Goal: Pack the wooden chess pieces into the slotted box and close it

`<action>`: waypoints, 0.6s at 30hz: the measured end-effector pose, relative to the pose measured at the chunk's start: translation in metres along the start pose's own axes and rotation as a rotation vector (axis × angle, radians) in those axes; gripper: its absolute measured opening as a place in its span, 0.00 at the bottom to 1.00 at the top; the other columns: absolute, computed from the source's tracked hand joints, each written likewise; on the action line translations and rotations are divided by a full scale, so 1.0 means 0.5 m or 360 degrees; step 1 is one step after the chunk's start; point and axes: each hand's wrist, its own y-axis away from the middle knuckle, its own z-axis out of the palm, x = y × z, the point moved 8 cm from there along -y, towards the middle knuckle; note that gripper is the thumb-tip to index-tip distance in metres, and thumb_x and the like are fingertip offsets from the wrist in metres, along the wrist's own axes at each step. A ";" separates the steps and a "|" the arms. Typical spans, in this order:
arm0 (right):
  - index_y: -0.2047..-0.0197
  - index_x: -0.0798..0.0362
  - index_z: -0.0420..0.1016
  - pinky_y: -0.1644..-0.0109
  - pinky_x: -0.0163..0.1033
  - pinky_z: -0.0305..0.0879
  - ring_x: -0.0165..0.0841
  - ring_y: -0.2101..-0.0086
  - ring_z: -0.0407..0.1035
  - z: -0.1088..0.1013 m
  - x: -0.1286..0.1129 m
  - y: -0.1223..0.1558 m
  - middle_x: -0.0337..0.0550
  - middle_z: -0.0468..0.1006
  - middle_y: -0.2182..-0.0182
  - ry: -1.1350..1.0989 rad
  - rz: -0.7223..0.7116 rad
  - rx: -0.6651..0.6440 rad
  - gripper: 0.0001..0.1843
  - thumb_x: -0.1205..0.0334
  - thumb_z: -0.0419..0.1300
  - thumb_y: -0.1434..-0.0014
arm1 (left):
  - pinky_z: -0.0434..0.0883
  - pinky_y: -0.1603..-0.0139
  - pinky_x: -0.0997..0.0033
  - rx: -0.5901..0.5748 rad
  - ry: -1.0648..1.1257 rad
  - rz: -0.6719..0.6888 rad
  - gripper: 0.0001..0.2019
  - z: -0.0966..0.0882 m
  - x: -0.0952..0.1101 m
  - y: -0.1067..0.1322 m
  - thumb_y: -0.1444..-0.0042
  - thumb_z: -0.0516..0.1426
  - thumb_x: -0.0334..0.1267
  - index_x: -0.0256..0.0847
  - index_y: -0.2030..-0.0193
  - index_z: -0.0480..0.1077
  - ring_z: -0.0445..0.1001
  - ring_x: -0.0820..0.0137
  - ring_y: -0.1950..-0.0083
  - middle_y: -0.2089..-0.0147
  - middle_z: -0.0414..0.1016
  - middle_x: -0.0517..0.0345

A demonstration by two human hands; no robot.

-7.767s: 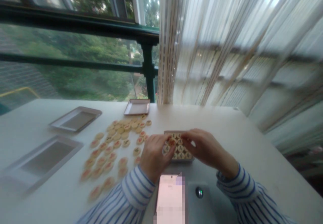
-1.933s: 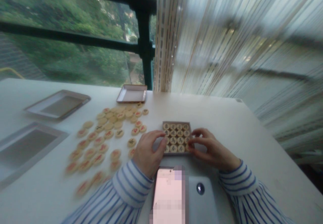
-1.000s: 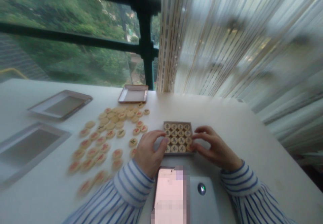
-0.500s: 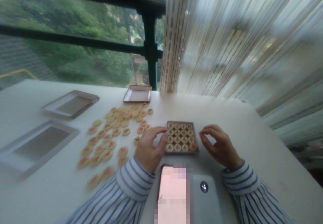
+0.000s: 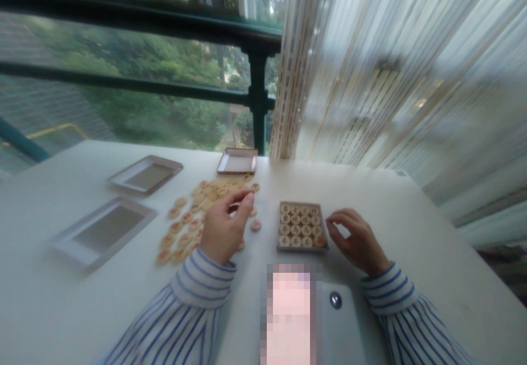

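Note:
A small square box [image 5: 282,248] sits in front of me on the white table, filled with rows of round wooden game pieces [image 5: 302,225] marked in red and dark characters. My left hand [image 5: 224,228] is left of the box, over the loose pieces [image 5: 183,228]. Its thumb and forefinger are pinched together; I cannot make out what is between them. One piece [image 5: 256,224] lies alone between that hand and the box. My right hand [image 5: 358,240] rests just right of the box, fingers curved and apart, holding nothing.
Two flat grey trays [image 5: 146,174] [image 5: 105,232] lie to the left and a small box lid [image 5: 237,162] sits at the back by the window. A blurred-out phone [image 5: 290,310] and a grey device [image 5: 335,300] are close to me. Curtains hang at the right.
My left hand has left the box's left edge and moved left and back over the loose pieces, its fingers now pinched. My right hand has drawn slightly away from the box. The view shifted.

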 end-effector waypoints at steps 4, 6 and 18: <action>0.65 0.52 0.72 0.59 0.44 0.65 0.36 0.64 0.67 0.002 -0.003 0.001 0.46 0.74 0.67 0.0008 -0.0013 -0.0015 0.05 0.63 0.55 0.43 | 0.73 0.62 0.68 0.0014 -0.0019 0.0039 0.15 -0.017 -0.019 -0.004 0.48 0.55 0.45 0.37 0.58 0.73 0.75 0.68 0.63 0.61 0.77 0.53; 0.65 0.52 0.72 0.59 0.44 0.66 0.36 0.64 0.68 0.000 -0.004 0.000 0.46 0.74 0.67 -0.0001 -0.0010 -0.0009 0.05 0.62 0.55 0.43 | 0.73 0.62 0.68 -0.0009 -0.0093 0.0074 0.15 -0.016 -0.031 -0.003 0.48 0.55 0.45 0.38 0.58 0.73 0.75 0.67 0.62 0.60 0.77 0.52; 0.64 0.53 0.73 0.60 0.43 0.65 0.35 0.65 0.67 -0.013 -0.059 -0.059 0.45 0.74 0.68 -0.0030 -0.0059 -0.0072 0.06 0.62 0.55 0.43 | 0.68 0.54 0.59 -0.0113 -0.0761 0.0696 0.08 0.026 -0.024 0.011 0.48 0.54 0.38 0.40 0.62 0.71 0.73 0.62 0.58 0.62 0.76 0.52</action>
